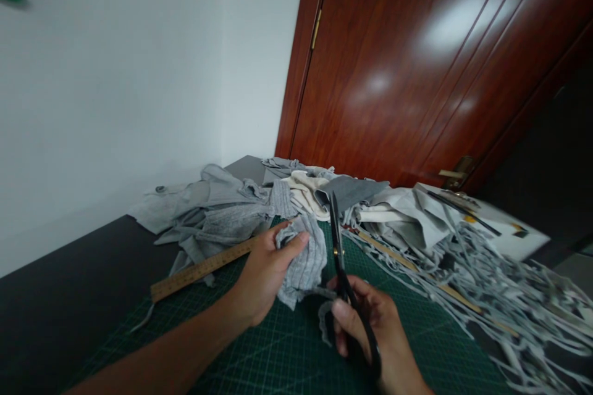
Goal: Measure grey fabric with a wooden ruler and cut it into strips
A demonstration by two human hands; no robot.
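My left hand (pixel 271 265) grips a bunched piece of grey ribbed fabric (pixel 308 253) above a green cutting mat (pixel 259 358). Black-handled scissors (pixel 340 259) are in my right hand (pixel 365 321), blades pointing up and away from me, just right of the fabric. The blades look closed or nearly so and stand apart from the cloth. A thin grey strip (pixel 323 321) hangs by the fingers of my right hand; whether it still joins the fabric I cannot tell.
Grey cloth pieces (pixel 222 203) lie heaped at the back left, beside a wooden ruler (pixel 199 271). A tangle of cut strips (pixel 491 284) covers the right side, with another wooden ruler (pixel 417 268). Behind the table stand a white wall (pixel 139 74) and a brown door (pixel 393 62).
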